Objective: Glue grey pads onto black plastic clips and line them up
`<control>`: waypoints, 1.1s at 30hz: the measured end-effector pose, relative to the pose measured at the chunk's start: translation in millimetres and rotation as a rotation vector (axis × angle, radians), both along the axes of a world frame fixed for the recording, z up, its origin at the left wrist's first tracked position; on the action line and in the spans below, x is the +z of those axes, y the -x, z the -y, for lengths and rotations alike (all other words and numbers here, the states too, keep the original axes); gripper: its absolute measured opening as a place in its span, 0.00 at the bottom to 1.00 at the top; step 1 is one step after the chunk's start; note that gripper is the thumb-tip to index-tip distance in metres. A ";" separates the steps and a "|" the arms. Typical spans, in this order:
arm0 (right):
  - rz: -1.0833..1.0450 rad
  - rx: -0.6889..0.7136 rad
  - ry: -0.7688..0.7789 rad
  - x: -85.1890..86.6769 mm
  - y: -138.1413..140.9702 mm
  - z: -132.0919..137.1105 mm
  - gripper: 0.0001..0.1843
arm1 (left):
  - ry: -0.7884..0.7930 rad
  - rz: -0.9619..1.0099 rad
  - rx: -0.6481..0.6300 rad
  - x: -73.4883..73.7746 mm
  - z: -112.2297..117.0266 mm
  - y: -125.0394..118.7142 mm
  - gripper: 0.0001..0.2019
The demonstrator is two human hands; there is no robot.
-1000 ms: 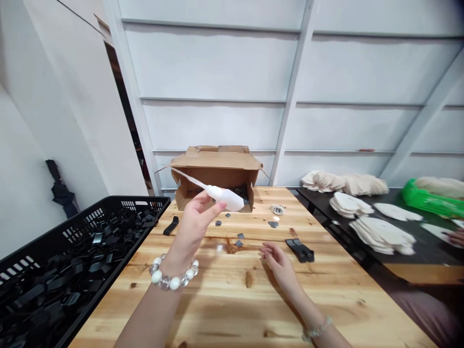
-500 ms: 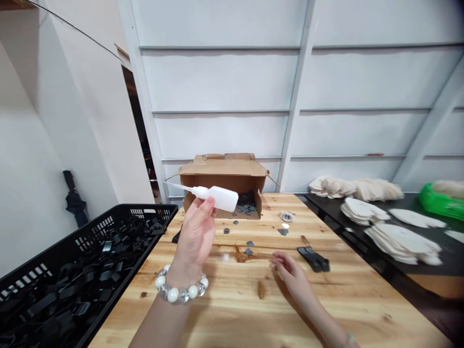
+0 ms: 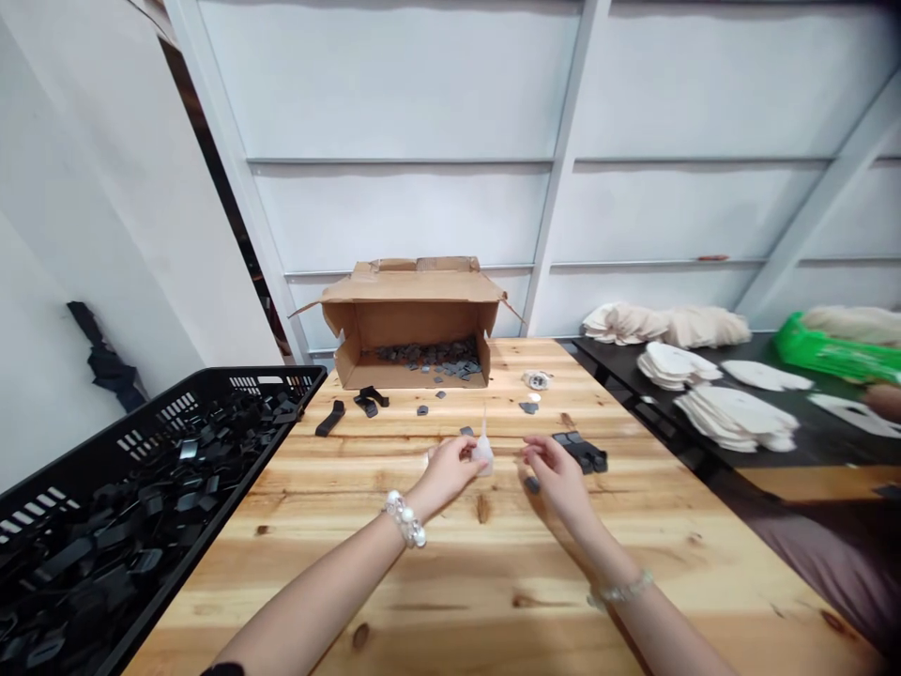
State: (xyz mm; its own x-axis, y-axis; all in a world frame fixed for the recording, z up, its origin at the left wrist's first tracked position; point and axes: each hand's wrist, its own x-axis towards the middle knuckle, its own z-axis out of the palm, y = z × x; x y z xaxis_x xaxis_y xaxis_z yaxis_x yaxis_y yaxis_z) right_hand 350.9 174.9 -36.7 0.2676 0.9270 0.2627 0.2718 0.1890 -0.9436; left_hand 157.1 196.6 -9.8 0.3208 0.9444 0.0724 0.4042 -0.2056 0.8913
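My left hand (image 3: 454, 472) is closed round a small white squeeze bottle (image 3: 483, 454) whose thin nozzle points up. The bottle stands upright at the tabletop, its lower part partly covered by my fingers. To the right, my right hand (image 3: 557, 477) hovers low with loosely bent fingers apart and nothing visible in them. A small dark grey piece (image 3: 531, 484) lies just under those fingers. Black flat parts (image 3: 583, 453) lie beside my right hand, and another grey chip (image 3: 466, 431) lies behind my left hand.
A cardboard box (image 3: 415, 376) on its side holds many grey chips. Black parts fill a black crate (image 3: 211, 373) at left. More black strips (image 3: 330, 419) and a roll of tape (image 3: 536, 380) lie on the wooden table (image 3: 422, 601). White stacked pieces (image 3: 736, 418) and a person's hand (image 3: 883, 401) are at right.
My left hand has lowered the bottle from raised and tilted sideways to upright at the table. My right hand stays low near the black parts. The view has shifted.
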 end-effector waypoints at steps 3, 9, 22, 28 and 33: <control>0.015 0.008 0.013 -3.4 -3.6 -2.7 0.18 | -0.078 -0.137 0.044 -8.2 -4.6 -6.2 0.18; 0.085 0.071 0.063 -14.1 3.8 -1.2 0.28 | -0.168 -0.313 0.014 -6.2 4.1 -4.8 0.26; 0.143 0.064 0.116 -19.1 8.1 -0.4 0.32 | -0.149 -0.745 0.779 24.2 -74.1 213.7 0.28; 0.151 0.107 0.128 -22.0 9.4 1.8 0.29 | -0.180 -0.788 0.560 -9.2 -81.2 247.3 0.19; 0.155 0.135 0.172 -26.3 9.7 2.8 0.28 | -0.295 -0.723 0.395 -21.8 -93.4 232.8 0.24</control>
